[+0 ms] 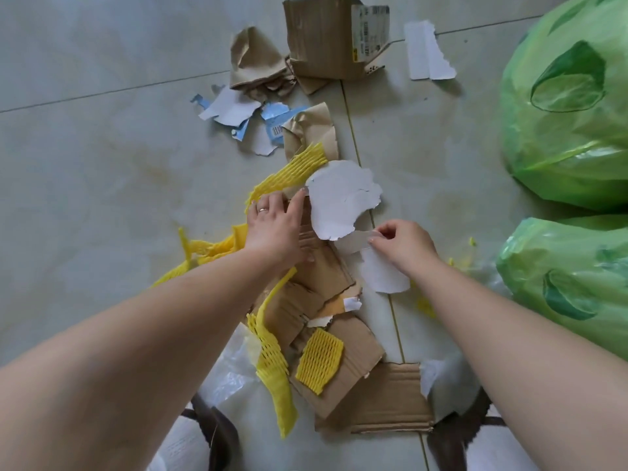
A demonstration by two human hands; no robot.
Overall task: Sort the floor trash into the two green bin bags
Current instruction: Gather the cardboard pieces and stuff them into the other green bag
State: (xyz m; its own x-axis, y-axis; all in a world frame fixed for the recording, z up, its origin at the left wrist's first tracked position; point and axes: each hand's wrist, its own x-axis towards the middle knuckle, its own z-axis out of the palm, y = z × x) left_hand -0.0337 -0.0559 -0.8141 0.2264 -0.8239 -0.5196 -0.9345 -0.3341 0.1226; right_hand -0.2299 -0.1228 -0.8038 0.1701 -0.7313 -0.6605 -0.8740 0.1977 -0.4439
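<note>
Grey-white card scraps (343, 198) could slip: the left hand (277, 226) lies flat, fingers spread, on cardboard (323, 266), the right hand (404, 244) pinches one scrap (355, 241); green bags (571, 107) sit at three o'clock.

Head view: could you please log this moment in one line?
left hand: on cardboard | right hand: pinching paper scrap | green bags: right

Right of the cardboard pile (326, 287) stand two bin bags (571, 107), the cardboard box (323, 39) lying behind it.
</note>
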